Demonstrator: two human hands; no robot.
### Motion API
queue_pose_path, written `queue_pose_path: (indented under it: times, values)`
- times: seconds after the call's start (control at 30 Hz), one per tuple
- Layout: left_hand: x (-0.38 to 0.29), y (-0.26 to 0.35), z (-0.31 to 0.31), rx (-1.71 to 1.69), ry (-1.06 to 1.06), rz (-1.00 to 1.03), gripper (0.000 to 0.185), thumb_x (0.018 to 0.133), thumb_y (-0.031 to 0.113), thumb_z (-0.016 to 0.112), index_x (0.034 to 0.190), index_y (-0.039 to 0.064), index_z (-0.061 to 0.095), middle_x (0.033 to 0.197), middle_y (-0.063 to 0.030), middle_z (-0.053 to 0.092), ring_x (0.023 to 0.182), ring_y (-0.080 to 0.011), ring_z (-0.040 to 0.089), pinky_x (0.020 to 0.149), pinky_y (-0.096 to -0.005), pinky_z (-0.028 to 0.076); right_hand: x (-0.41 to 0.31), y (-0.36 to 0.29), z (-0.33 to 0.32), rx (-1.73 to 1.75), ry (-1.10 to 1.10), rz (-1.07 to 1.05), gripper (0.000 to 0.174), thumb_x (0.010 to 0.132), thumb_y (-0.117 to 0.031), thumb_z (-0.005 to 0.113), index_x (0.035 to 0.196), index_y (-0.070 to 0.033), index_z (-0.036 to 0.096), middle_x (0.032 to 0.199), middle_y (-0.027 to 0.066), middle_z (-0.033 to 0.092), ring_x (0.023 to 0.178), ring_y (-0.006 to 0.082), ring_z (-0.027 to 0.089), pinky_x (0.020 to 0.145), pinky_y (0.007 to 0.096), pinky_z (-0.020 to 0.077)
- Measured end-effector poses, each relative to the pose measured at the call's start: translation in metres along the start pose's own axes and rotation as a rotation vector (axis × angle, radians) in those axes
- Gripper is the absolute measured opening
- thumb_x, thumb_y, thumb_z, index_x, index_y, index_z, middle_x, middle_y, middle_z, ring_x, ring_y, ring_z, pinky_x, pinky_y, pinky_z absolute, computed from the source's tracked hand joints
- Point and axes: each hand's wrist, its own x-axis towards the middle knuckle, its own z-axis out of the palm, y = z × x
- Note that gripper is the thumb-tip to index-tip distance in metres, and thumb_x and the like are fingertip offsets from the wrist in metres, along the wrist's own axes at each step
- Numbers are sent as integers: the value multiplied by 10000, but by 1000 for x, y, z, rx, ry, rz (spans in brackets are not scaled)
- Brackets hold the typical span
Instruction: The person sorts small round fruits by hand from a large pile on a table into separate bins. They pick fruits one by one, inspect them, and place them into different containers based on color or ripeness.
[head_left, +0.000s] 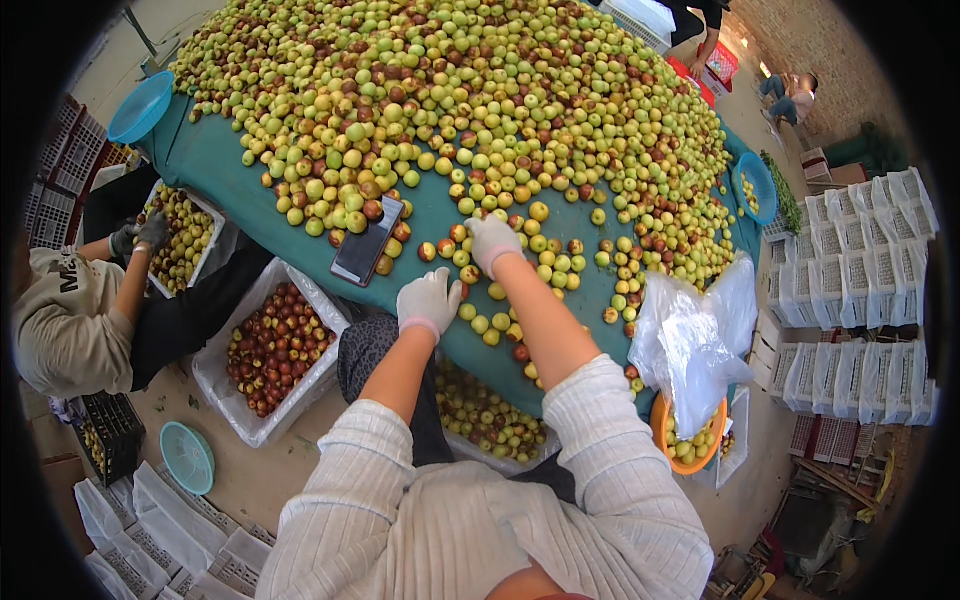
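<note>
A wide heap of green-yellow and reddish-brown jujubes (465, 97) covers most of a table draped in green cloth (300, 240). My left hand (427, 301), in a pale glove, is over the cloth near the front edge. Its thumb stands apart from the fingers, and its palm is hidden. Farther in, my gloved right hand (493, 241) reaches down among loose jujubes. Its fingertips touch fruit, but whether they grip one is hidden. A smartphone (367, 241) lies left of my hands, with jujubes against it. Several jujubes (491, 322) are scattered between my forearms.
A lined crate (322, 289) of red jujubes stands at left; another crate (551, 444) is under the table edge. Plastic bags (686, 322) hang over an orange basket (660, 442) at right. A co-worker (82, 315) handles fruit at left. Stacked lined crates (851, 277) stand far right.
</note>
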Motion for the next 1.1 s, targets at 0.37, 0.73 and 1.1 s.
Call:
queue_pose_path:
  times: [0.37,0.73,1.1]
  values:
    - [1,-2,6,46,55,38,311,968,365,514,918,86,642,888,-126,695,800,-306,690,727,-447,547,-119,24,20,530,158,260,361,878,-350,654,1161,-128,628,1052,172,696,971,353,675,836,437,536]
    - [4,0,10,124,-36,1,396,1011,356,410,884,84,667,887,-136,708,820,-325,696,754,-453,551,-413,251,-9,2256,1474,603,415,970,-488,539,1098,-94,564,987,68,607,743,165,546,527,234,451]
    - [3,2,6,94,-21,-4,396,998,361,429,864,82,676,891,-140,706,823,-329,693,756,-457,549,-282,177,49,2051,556,625,478,979,-336,574,1321,-6,527,1224,171,619,847,231,609,731,308,525]
